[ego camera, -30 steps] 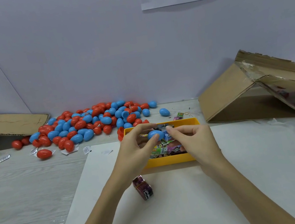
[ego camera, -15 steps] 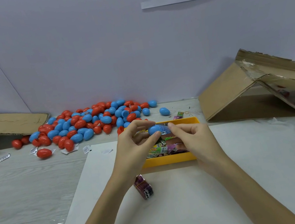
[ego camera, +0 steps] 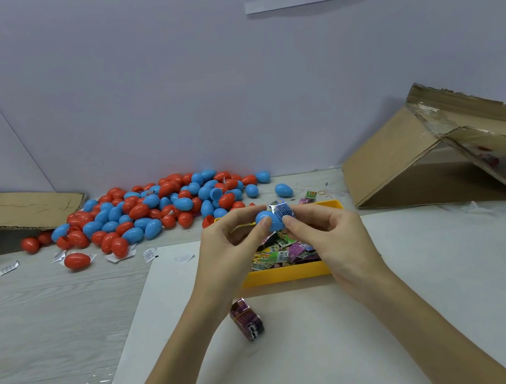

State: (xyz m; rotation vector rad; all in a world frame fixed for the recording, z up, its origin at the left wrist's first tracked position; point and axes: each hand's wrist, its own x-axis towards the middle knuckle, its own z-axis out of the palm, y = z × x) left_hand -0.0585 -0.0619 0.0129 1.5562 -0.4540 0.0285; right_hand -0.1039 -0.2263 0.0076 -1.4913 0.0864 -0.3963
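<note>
A pale wood-grain table [ego camera: 33, 329] is set against a plain whitish wall, and a white sheet [ego camera: 307, 367] is spread over the lower middle of the frame. At the centre, a blue egg shell [ego camera: 268, 221] is pinched between the thumb and fingers of the left hand [ego camera: 231, 252]. A small foil packet [ego camera: 282, 212] at the shell's right end is gripped by the fingertips of the right hand [ego camera: 330, 239]. Whether the packet sits inside the shell cannot be told.

Both are held above a yellow tray [ego camera: 285, 274], which is filled with small printed packets. A purple banded bundle [ego camera: 248, 320] is laid on the sheet just below the left wrist. A heap of red and blue eggs [ego camera: 154, 208] is piled against the wall, left of centre. A tilted cardboard box [ego camera: 390, 162] is seen at the right edge and a flattened cardboard piece [ego camera: 7, 209] at the left.
</note>
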